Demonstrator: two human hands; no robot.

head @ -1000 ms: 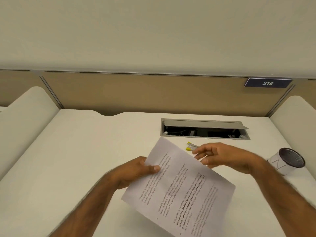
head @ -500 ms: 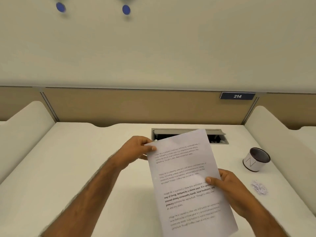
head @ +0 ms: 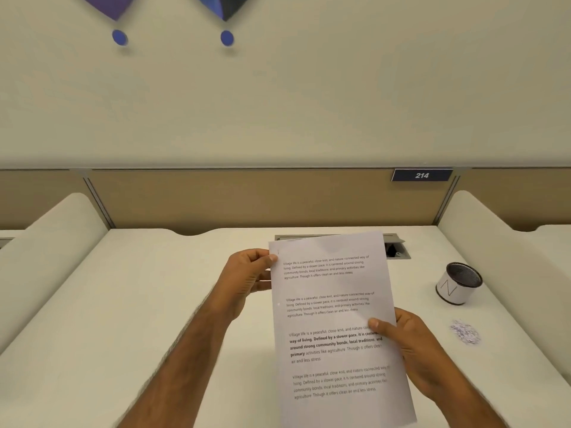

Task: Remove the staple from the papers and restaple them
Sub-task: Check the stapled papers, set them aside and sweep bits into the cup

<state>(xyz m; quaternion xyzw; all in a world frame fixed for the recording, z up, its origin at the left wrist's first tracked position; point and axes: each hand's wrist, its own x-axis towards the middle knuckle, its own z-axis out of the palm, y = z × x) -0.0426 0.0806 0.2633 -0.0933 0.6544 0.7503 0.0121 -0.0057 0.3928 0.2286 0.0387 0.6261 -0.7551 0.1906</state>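
I hold the white printed papers upright above the desk, text facing me. My left hand pinches the upper left edge, thumb on the front near the top corner. A faint short mark, possibly the staple, shows at that corner. My right hand grips the right edge lower down, thumb on the front and fingers behind. No stapler or staple remover is visible.
A white desk with side dividers lies below. A cable hatch sits partly behind the papers. A small round mesh-topped cup stands at the right, with a little pile of shredded bits in front of it.
The papers turned from slanted to upright and lifted. My right hand left the yellow item near the hatch and took the papers' right edge. The view tilted up.
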